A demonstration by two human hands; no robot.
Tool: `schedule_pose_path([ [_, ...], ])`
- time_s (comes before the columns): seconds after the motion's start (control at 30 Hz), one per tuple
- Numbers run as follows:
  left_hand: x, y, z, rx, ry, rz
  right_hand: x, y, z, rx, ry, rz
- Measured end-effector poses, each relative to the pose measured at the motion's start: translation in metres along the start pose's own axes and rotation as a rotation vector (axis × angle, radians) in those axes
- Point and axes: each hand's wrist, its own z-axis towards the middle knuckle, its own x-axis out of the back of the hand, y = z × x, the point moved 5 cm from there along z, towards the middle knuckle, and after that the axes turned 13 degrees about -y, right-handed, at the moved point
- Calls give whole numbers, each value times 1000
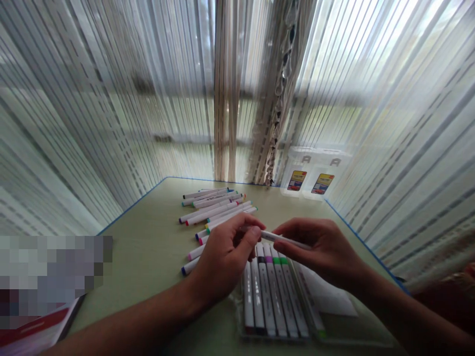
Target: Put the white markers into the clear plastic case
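Observation:
A white marker (276, 237) is held between both my hands, above a clear plastic case (274, 339). My left hand (232, 252) pinches one end of it between thumb and fingers. Around the other end, the fingers of my right hand (321, 247) are closed. Below, several white markers (274, 296) with coloured bands lie side by side in the case. To the right of that row is a white paper slip (330, 291), with one green-tipped marker (313, 309) beside it. Beyond my left hand lie several loose white markers (213, 210) with coloured ends, partly hidden by that hand.
Two clear plastic cases (315, 170) with labels stand at the back right of the pale green table (137, 247). String curtains (178, 99) hang behind the table. A red and white item (40, 329) lies at the left front, partly blurred out.

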Motion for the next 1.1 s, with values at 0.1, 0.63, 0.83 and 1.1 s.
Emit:
schedule_pose_path([
  [0.1,-3,3,-1,14,-42,48,2,-1,0,1,26,-29],
  [0.63,8,2,4,37,94,-95,5,3,3,19,59,241],
  [0.83,10,-4,6,57,129,-229,4,5,3,44,16,378],
  [1.1,12,-8,6,74,188,-352,4,10,3,137,-12,538],
])
